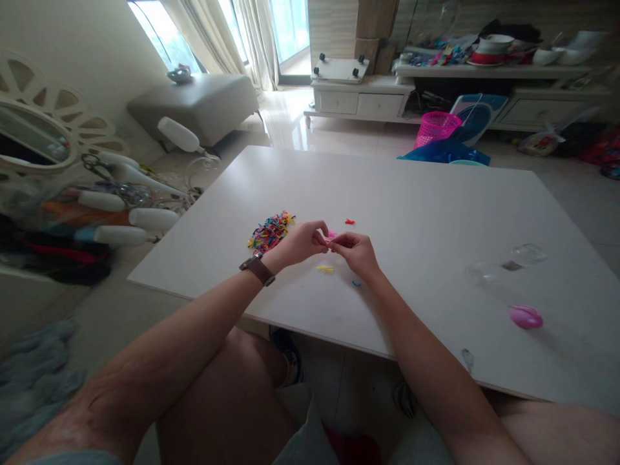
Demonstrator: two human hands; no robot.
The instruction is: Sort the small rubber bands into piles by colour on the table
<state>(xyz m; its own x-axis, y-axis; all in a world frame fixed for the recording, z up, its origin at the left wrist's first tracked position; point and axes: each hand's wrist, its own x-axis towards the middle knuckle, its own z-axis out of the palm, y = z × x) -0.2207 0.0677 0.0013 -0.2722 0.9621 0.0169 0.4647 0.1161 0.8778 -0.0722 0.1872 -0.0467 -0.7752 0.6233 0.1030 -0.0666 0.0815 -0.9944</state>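
Heaped loosely on a smooth white surface [426, 194], just beside the left hand [303, 240]: small slender multicoloured pieces [271, 231], mingling red, yellow, blue, pink and darker tones, brightly tinted and lying at every angle. Too small to tell their exact form or material. Set apart from that heap, in single-colour lots: bright pink pieces [332, 233] just behind the fingertips, red pieces [349, 221] farther back, yellow pieces [325, 269] nearer the front edge, and a short blue piece [356, 283] near the right wrist.

Pinched narrow at the right hand [359, 253]: a tiny pinkish-red piece [329, 241], raised to meet the left hand's curled fingers. Cannot tell whether also gripped by the left, its fingertips being partly hidden.

Around the left wrist, a brown-strapped watch [258, 268], dial turned from view. Well off to the right, a glossy purple egg-shaped object [526, 316] and a clear plastic container [529, 253]. Beside the latter, a small brownish patch [512, 265], perhaps a label, too blurred to read.
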